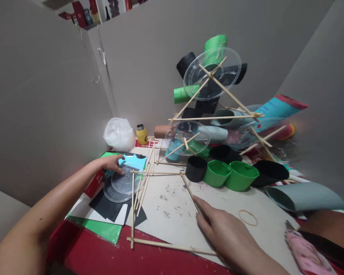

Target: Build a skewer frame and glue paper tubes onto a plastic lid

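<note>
My left hand (pixel 112 164) reaches to the far left of the table, thumb and fingers apart, at the edge of the stacked clear plastic lids (pixel 117 189). Cut blue paper (pixel 133 162) lies just beyond its fingertips. My right hand (pixel 222 227) grips the right side of a four-sided bamboo stick frame (pixel 160 173), its fingers closed around that stick. The frame's corners look tied, and its near right corner is hidden by my hand. Several loose bamboo sticks (pixel 145 191) lie between the lids and the frame's left part.
Behind stands a stick structure with clear discs (pixel 229 86) and paper tubes. Green paper rings (pixel 242 175) and a black ring (pixel 196 169) stand at its foot. A rubber band (pixel 248 217), pink-handled pliers (pixel 304 248), a yellow jar (pixel 142 134) and a white plastic bag (pixel 119 133) surround the work.
</note>
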The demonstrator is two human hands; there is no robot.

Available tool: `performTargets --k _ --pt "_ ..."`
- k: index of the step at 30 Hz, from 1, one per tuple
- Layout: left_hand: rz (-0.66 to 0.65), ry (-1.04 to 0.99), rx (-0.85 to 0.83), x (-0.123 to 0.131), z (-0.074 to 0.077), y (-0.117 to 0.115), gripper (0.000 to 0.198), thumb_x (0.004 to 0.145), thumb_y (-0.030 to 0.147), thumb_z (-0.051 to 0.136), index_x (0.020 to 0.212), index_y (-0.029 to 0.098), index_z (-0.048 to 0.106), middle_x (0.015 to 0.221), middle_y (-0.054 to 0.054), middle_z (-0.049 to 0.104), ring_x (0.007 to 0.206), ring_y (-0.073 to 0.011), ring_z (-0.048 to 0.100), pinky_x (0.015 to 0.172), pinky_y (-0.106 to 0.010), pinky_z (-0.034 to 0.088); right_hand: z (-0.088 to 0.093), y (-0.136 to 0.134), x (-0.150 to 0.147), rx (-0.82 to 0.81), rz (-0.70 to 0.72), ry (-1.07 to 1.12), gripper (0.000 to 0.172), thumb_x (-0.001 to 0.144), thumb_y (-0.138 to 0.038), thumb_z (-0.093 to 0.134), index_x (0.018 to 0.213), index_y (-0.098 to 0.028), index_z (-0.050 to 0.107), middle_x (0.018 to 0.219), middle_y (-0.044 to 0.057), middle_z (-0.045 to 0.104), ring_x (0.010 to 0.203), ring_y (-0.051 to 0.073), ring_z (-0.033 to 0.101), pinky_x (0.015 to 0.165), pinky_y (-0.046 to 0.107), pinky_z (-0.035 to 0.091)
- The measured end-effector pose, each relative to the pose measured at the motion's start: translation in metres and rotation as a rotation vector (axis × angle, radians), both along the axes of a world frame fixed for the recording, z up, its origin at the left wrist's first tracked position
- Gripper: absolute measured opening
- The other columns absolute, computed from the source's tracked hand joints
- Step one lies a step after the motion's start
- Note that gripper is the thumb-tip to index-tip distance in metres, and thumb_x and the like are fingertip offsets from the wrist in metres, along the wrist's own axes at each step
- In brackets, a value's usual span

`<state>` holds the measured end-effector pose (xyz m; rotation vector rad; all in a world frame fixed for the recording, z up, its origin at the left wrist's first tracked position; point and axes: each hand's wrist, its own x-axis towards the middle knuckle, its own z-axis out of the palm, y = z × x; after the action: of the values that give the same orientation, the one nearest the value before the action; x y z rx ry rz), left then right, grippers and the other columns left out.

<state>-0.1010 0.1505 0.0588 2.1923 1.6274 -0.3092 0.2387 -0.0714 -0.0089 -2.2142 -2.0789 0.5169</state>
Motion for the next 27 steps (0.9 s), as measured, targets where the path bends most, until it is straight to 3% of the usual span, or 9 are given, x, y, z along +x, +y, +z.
performTargets --k 4,9,14,19,27 --pt "-0.01 -0.037 -0.045 0.002 0.001 -0.014 0.091 0.051 0.048 0.079 0.133 0.026 0.046 0.103 -0.003 0.068 0.093 -0.0228 0.064 0.074 -0.024 0.045 0.001 -0.001 -0.001 -0.006 -0.003 -0.002 0.052 0.093 -0.025 0.039 0.145 -0.022 0.042 0.101 0.011 0.074 0.093 0.031 0.069 0.073 0.035 0.045" --pt "-0.031 -0.142 -0.084 0.005 0.006 -0.022 0.077 0.061 0.047 0.072 0.13 0.024 0.046 0.096 -0.002 0.067 0.089 -0.0204 0.063 0.071 -0.023 0.047 0.006 -0.002 -0.002 0.038 -0.001 0.017 0.052 0.092 -0.022 0.042 0.144 -0.019 0.043 0.101 0.012 0.074 0.093 0.03 0.07 0.073 0.034 0.045" --pt "0.133 -0.339 -0.147 0.005 0.019 -0.023 0.061 0.068 0.039 0.066 0.124 0.023 0.049 0.081 0.0 0.064 0.066 -0.0157 0.06 0.056 -0.024 0.046 0.004 -0.002 -0.001 0.046 -0.009 0.015 0.052 0.092 -0.022 0.042 0.144 -0.021 0.044 0.102 0.012 0.075 0.093 0.03 0.07 0.073 0.034 0.046" --pt "0.197 -0.45 -0.069 -0.003 0.044 -0.024 0.044 0.072 0.03 0.064 0.114 0.016 0.058 0.078 -0.003 0.063 0.06 -0.0128 0.055 0.052 -0.024 0.043 -0.003 0.0 0.001 0.012 -0.02 -0.004 0.051 0.094 -0.028 0.038 0.144 -0.024 0.043 0.099 0.011 0.075 0.091 0.03 0.07 0.072 0.035 0.047" --pt "0.276 -0.539 0.21 -0.021 0.1 -0.033 0.036 0.075 0.02 0.065 0.111 0.015 0.061 0.075 -0.003 0.059 0.057 -0.011 0.054 0.046 -0.021 0.039 -0.004 -0.002 0.003 -0.029 -0.015 0.004 0.054 0.094 -0.034 0.029 0.145 -0.022 0.041 0.102 0.013 0.074 0.094 0.033 0.069 0.074 0.039 0.049"
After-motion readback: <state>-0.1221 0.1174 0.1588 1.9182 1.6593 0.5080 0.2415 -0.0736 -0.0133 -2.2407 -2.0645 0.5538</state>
